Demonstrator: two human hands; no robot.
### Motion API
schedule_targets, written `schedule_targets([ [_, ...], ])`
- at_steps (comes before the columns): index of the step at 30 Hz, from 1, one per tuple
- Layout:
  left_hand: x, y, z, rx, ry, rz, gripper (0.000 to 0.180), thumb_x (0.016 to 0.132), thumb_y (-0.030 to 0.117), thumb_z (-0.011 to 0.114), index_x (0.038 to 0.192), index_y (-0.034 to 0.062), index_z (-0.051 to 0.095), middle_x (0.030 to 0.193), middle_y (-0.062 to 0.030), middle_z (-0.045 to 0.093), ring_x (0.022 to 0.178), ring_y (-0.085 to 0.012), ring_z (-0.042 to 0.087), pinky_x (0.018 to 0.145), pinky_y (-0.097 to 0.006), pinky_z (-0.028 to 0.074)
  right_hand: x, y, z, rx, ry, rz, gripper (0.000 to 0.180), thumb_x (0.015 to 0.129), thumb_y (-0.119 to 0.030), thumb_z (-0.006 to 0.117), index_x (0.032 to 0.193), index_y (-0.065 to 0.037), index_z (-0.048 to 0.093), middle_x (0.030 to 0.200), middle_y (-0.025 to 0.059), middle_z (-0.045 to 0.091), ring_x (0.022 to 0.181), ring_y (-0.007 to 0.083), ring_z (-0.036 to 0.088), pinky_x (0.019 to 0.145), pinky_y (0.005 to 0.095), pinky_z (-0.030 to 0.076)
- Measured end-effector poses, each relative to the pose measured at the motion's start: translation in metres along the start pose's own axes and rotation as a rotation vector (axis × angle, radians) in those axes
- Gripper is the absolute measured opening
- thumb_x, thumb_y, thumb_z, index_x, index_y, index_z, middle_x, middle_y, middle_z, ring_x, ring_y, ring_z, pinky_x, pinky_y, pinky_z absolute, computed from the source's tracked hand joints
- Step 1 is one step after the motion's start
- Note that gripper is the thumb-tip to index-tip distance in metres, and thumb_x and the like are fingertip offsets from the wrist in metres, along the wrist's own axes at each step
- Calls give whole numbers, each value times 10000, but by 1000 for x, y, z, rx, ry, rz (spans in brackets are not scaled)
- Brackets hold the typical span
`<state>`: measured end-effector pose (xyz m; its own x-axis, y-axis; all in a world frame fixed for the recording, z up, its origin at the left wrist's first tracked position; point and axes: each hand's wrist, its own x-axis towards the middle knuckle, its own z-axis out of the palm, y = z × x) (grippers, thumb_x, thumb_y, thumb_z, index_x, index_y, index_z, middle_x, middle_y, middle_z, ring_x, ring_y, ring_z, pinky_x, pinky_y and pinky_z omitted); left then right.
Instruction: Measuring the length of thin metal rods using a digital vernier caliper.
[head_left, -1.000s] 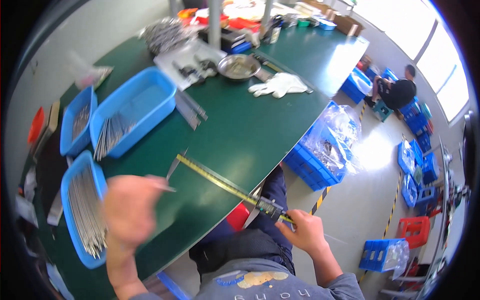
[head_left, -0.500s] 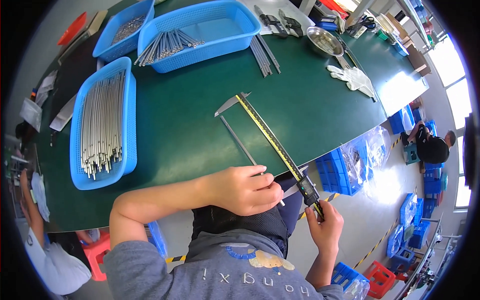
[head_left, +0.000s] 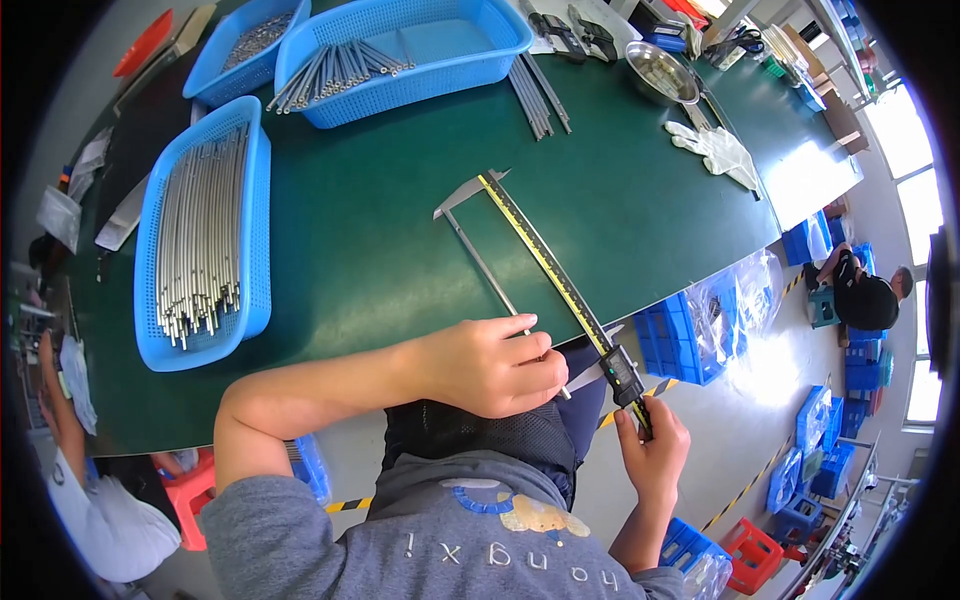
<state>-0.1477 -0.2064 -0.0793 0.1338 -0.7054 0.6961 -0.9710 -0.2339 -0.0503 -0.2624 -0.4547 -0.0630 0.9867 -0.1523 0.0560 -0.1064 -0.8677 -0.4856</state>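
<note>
A thin grey metal rod is pinched in my left hand, its far end at the tip of the fixed jaw of a long digital caliper. The rod's near end pokes out below my fingers, close to the sliding jaw. My right hand is closed around the caliper's near end, just below its black display unit. The caliper slants over the green table, its jaws pointing left and spread about the rod's length. My left fingers partly hide the rod.
Left of my arm, a blue basket holds many upright-lying rods. Farther back, a larger blue basket has darker rods, with several loose rods beside it. A steel bowl and a white glove lie far right. Blue crates stand beyond the table edge.
The rod's far end has moved up against the caliper's fixed jaw; before, a small gap showed there. My left hand has risen slightly with it. My right hand keeps its hold.
</note>
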Motion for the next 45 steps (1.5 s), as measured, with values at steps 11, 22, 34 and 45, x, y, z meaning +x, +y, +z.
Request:
schedule_targets([
  [11, 3, -11, 2, -141, -184, -135, 214, 682, 102, 631, 890, 57, 659, 867, -58, 609, 842, -209, 621, 786, -345, 549, 5, -8, 1, 17, 41, -37, 287, 727, -223, 754, 899, -43, 610, 673, 78, 594, 514, 195, 565, 487, 297, 444],
  [22, 4, -9, 3, -161, -193, -191, 205, 648, 97, 632, 844, 38, 656, 867, -50, 608, 890, -212, 604, 785, -349, 544, 1, -6, 1, 13, 33, -60, 278, 745, -250, 734, 905, -59, 610, 673, 61, 588, 510, 207, 576, 464, 316, 434],
  [34, 7, -14, 0, -194, -211, -205, 240, 673, 67, 658, 912, 51, 668, 910, -67, 620, 882, -232, 623, 783, -386, 546, 2, -4, 4, -39, 23, -67, 300, 776, -353, 711, 831, -83, 594, 665, 68, 594, 543, 271, 590, 469, 350, 442],
  [45, 7, -17, -2, -224, -239, -267, 342, 667, 57, 673, 1008, 56, 654, 966, -83, 615, 910, -265, 616, 822, -416, 526, 1, -7, 5, -40, 27, -79, 383, 738, -398, 729, 901, -79, 592, 719, 72, 597, 578, 269, 607, 487, 356, 456],
])
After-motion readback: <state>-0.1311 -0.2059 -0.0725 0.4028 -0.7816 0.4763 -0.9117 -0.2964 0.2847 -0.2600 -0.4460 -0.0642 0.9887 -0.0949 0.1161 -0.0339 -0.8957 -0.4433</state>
